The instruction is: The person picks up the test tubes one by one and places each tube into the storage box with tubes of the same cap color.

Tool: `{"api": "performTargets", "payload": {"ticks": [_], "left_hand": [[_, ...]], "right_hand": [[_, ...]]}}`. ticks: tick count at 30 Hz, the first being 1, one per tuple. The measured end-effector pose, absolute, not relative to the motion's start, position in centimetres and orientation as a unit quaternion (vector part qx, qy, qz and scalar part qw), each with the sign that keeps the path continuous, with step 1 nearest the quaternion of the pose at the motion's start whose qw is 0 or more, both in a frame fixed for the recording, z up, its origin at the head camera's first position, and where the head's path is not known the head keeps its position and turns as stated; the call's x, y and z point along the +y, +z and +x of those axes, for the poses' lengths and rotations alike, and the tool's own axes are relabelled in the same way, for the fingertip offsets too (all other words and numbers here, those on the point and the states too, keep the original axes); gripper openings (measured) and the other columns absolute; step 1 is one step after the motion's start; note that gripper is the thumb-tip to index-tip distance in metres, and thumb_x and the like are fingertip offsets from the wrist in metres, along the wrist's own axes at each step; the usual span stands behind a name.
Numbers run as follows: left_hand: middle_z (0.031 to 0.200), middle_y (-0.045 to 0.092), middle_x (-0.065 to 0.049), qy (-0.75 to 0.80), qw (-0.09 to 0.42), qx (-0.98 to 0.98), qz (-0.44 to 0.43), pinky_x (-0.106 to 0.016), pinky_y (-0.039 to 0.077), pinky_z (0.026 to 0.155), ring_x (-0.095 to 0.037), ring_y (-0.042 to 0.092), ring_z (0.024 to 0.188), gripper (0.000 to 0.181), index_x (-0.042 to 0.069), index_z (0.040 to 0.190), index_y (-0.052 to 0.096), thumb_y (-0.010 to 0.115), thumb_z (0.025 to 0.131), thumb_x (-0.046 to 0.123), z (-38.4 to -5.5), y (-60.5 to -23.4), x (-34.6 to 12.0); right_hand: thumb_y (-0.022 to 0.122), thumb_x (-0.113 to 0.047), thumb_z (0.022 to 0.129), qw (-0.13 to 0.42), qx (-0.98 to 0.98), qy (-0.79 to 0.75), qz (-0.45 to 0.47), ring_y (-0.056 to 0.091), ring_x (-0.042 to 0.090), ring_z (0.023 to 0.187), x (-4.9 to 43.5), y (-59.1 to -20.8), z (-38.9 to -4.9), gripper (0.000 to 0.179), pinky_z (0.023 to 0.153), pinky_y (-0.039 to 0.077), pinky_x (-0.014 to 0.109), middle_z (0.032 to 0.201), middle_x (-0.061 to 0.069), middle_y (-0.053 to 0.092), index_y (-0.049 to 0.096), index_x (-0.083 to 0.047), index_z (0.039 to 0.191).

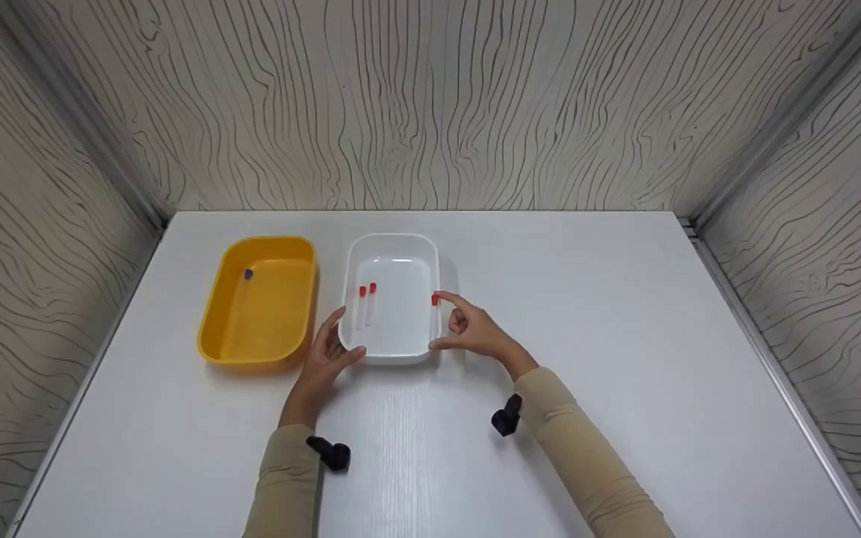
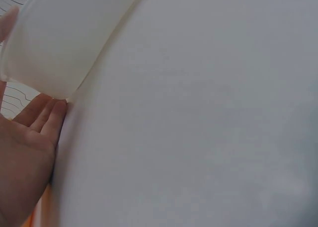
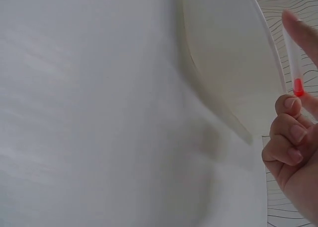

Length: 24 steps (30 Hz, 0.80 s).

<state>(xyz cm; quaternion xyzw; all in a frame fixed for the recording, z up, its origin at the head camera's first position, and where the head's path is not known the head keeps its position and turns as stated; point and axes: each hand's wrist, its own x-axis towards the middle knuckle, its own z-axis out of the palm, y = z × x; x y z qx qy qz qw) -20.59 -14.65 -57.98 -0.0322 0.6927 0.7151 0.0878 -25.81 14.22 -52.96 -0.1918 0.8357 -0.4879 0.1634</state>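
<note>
A white plastic tray (image 1: 408,317) stands mid-table, and two clear tubes with red caps (image 1: 368,302) lie inside toward its left side. My left hand (image 1: 323,360) grips the tray's near left corner, thumb at the front rim and fingers along the left side. At the tray's right rim, my right hand (image 1: 481,332) pinches a third red-capped clear tube (image 3: 294,58) end to end: thumb at the plain end, forefinger at the cap. The other fingers of that hand curl in toward the palm, beside the tray's outer wall.
Left of the white tray stands a deeper yellow tray (image 1: 258,362), holding a tube with a dark blue cap (image 1: 248,274). A white table (image 1: 587,299) carries both trays. Patterned panels (image 1: 415,112) rise behind and at both sides.
</note>
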Motion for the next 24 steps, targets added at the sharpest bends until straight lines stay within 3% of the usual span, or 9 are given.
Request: {"api": "performTargets", "payload": {"ticks": [6, 11, 19, 24], "left_hand": [[0.158, 0.029, -0.012, 0.715, 0.082, 0.694, -0.028, -0.043, 0.021, 0.124, -0.029, 0.027, 0.149, 0.082, 0.028, 0.15, 0.025, 0.072, 0.084, 0.011, -20.69, -58.19, -14.67], [0.158, 0.029, -0.013, 0.709, 0.082, 0.7, -0.031, -0.044, 0.023, 0.123, -0.031, 0.028, 0.149, 0.082, 0.028, 0.15, 0.025, 0.071, 0.085, 0.011, -20.71, -58.13, -14.65], [0.158, 0.029, -0.015, 0.711, 0.081, 0.698, -0.026, -0.045, 0.023, 0.123, -0.032, 0.029, 0.148, 0.082, 0.027, 0.151, 0.025, 0.071, 0.085, 0.012, -20.71, -58.29, -14.69], [0.158, 0.029, -0.01, 0.706, 0.085, 0.702, -0.032, -0.043, 0.021, 0.125, -0.028, 0.028, 0.149, 0.079, 0.035, 0.148, 0.027, 0.071, 0.086, 0.016, -20.62, -58.37, -14.73]], "right_hand": [[0.083, -0.038, 0.072, 0.173, 0.839, -0.487, -0.171, 0.04, 0.012, 0.073, 13.99, -53.31, -26.19, 0.095, 0.065, 0.036, 0.022, 0.075, -0.003, 0.042, 0.034, -0.015, 0.149], [0.084, -0.035, 0.071, 0.182, 0.837, -0.493, -0.152, 0.04, 0.012, 0.072, 13.83, -53.35, -26.43, 0.095, 0.064, 0.036, 0.022, 0.075, -0.002, 0.042, 0.033, -0.018, 0.15], [0.085, -0.025, 0.071, 0.181, 0.824, -0.513, -0.159, 0.038, 0.01, 0.067, 13.72, -53.49, -26.62, 0.097, 0.061, 0.035, 0.021, 0.07, -0.004, 0.041, 0.031, -0.01, 0.15], [0.086, -0.029, 0.07, 0.176, 0.824, -0.513, -0.165, 0.039, 0.009, 0.067, 13.8, -53.47, -26.54, 0.099, 0.062, 0.036, 0.021, 0.069, -0.006, 0.042, 0.031, -0.009, 0.15]]}}
